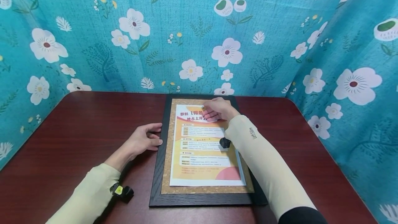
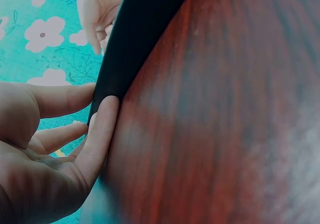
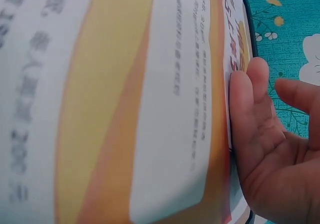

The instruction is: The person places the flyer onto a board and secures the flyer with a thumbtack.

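Note:
A black-framed cork board (image 1: 202, 200) lies on the table, with a yellow and orange printed poster (image 1: 202, 167) on its cork. My left hand (image 1: 143, 139) is at the frame's left side, fairly straight fingertips touching the black edge (image 2: 107, 84). Over the poster's top part is my right hand (image 1: 217, 110), its outer side close against the paper and its fingers bent. A small dark and gold spot (image 1: 203, 108) shows at these fingertips; I cannot tell whether they pinch it. In the right wrist view, the right hand (image 3: 275, 149) stands beside the poster's printed heading.
The dark red-brown wooden table (image 1: 77, 141) extends on both sides of the board. Behind and to the right hangs a blue flowered curtain (image 1: 174, 44), close to the table's back edge. Small black devices sit on the left wrist (image 1: 124, 193) and the right wrist (image 1: 225, 142).

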Tool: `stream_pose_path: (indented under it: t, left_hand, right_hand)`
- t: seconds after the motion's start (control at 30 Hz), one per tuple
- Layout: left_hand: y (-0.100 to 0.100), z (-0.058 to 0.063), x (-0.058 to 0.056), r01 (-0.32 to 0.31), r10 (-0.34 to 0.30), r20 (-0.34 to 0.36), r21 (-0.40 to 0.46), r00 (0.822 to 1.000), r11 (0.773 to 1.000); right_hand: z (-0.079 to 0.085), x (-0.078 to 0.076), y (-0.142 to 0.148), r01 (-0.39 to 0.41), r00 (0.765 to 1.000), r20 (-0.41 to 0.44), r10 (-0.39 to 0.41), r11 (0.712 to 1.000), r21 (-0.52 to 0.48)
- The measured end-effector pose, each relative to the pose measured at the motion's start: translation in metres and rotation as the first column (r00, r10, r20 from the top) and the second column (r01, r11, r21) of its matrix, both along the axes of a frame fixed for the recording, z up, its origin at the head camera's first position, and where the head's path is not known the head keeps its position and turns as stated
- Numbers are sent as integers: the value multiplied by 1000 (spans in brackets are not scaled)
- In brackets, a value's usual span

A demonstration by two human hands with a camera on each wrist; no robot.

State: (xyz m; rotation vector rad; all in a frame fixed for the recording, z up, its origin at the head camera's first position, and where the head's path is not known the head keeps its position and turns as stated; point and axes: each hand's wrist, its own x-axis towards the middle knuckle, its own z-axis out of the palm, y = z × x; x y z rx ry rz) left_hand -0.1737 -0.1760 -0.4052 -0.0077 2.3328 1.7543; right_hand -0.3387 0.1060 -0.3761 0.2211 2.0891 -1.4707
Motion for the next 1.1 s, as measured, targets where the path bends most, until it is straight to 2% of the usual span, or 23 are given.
stream_pose_path:
  t: [0.37,0.5,0.6,0.8,1.1]
  left_hand:
    - [-3,2,-3,5,-5,7,-11,1000,1000]
    - [-3,1,-6,14,-14,18,9,1000,1000]
    - [-4,2,-7,23,-24,26,24,999,999]
    - [-4,4,-5,25,-26,65,17,998,1000]
    - [-6,3,-7,26,-25,63,-22,998,999]
  right_hand:
    - [9,8,4,-74,997,4,74,997,-34]
    - [14,16,11,-106,994,-40,106,994,-11]
    - [16,22,20,-115,987,-107,117,993,25]
    - [15,36,48,-121,962,-228,148,984,128]
    - [14,49,87,-57,905,-390,170,957,286]
